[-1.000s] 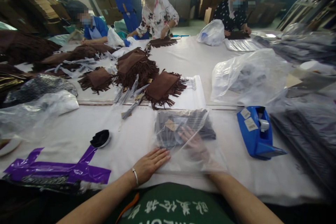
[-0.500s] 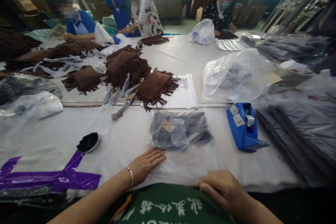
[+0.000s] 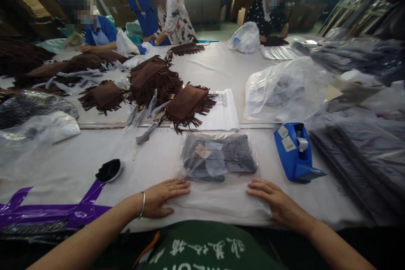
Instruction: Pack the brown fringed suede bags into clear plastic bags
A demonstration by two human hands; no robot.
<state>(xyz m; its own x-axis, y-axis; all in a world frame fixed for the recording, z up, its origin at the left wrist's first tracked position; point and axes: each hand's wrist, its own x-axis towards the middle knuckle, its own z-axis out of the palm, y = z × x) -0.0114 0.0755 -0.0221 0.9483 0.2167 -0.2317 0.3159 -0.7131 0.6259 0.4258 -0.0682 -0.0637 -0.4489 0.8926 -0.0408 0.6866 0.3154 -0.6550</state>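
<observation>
In front of me a dark item sealed in a clear plastic bag [image 3: 236,152] lies flat on the white table, a tan tag and a pale round patch showing through it. My left hand [image 3: 163,197] rests with fingers stretched out at the bag's lower left, a bracelet on its wrist. Opposite it, my right hand [image 3: 274,199] lies with extended fingers by the lower right. Both hands touch the loose front part of the plastic; neither grasps anything I can see. A blue tape dispenser [image 3: 294,152] stands to the right of the bag.
Brown fringed pieces [image 3: 188,101] lie beyond the bag, one on a stack of white sheets [image 3: 229,114]. A large clear bag [image 3: 284,88] is farther right. A round black-and-white object [image 3: 109,171] and purple tape [image 3: 79,215] lie left. Several people work across the table.
My right hand has gone from curled at the table's front edge to stretched out farther forward. My left hand has shifted left. The plastic over the dark item looks flatter.
</observation>
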